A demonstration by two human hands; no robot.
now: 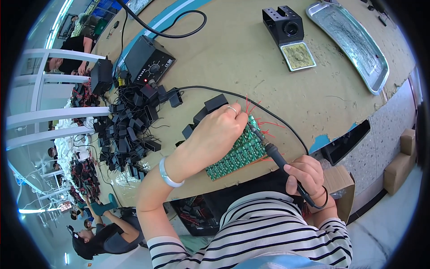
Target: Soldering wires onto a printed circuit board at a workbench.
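My right hand (305,176) is closed around the dark handle of a soldering iron (275,154). The iron's tip points up and left, at the upper right part of a green circuit board panel (237,158) made of many small repeated boards. Over the panel's upper left side bends my left hand (226,125), its fingers curled together close to the iron's tip. What its fingertips pinch is hidden beneath the hand. Thin red wires (271,123) stick out from the panel's far right edge. Black box-shaped housings (216,102) lie just beyond my left hand.
A heap of black housings with leads (130,116) covers the left. Behind it stands a black soldering station (150,62), its cable (268,113) curving across the table. Far right are an iron stand (286,27), a small tray of yellowish material (298,57) and a metal tray (376,74). Other people sit leftward.
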